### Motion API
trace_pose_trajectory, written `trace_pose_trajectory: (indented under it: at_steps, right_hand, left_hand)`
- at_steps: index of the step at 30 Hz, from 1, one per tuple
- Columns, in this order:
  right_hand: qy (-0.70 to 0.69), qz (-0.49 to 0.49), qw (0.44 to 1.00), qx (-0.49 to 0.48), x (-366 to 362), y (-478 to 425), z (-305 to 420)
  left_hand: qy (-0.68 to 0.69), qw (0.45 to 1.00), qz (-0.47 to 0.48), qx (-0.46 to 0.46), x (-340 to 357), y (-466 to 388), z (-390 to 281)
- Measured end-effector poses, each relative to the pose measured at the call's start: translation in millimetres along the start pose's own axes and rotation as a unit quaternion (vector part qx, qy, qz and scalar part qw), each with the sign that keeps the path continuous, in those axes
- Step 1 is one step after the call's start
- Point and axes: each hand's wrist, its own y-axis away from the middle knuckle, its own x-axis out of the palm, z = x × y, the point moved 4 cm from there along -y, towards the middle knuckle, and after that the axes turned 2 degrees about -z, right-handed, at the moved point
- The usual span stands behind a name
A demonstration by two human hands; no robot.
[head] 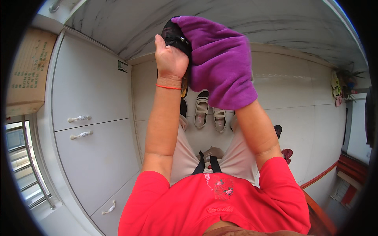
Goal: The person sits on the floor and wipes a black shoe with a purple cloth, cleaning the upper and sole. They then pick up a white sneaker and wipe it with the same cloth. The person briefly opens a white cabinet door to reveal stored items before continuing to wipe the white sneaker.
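My left hand [172,60] is raised in front of me, palm up, with its fingers inside a black shoe [174,32]. An orange-red string circles that wrist. A purple cloth [221,59] covers my right hand completely, so its fingers are hidden; the cloth hangs in folds from it. One corner of the cloth lies against the toe of the black shoe, and its edge runs along the shoe's side. Below, on the floor between my feet, stand a beige and black striped shoe [201,113] and its mate [219,119].
White cabinet doors [91,79] with handles line the left side, beside a cardboard box [29,70] bearing print. A marbled wall [280,26] rises ahead. On the tiled floor [289,118] at right lie dark red footwear [287,155] and a dark shoe [278,131]. Small footwear [336,87] stands farther right.
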Motion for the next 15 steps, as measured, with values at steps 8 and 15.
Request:
trace_pose_trajectory:
  at_steps: [8, 15]
  right_hand:
    - [0.177, -0.132, 0.974, -0.044, -52, -16, -10]
    - [0.138, -0.019, 0.989, -0.049, 8, -9, -26]
  left_hand:
    - [0.052, 0.999, -0.013, -0.002, 9, 6, 13]
    - [-0.123, 0.992, -0.026, -0.019, -3, 17, 55]
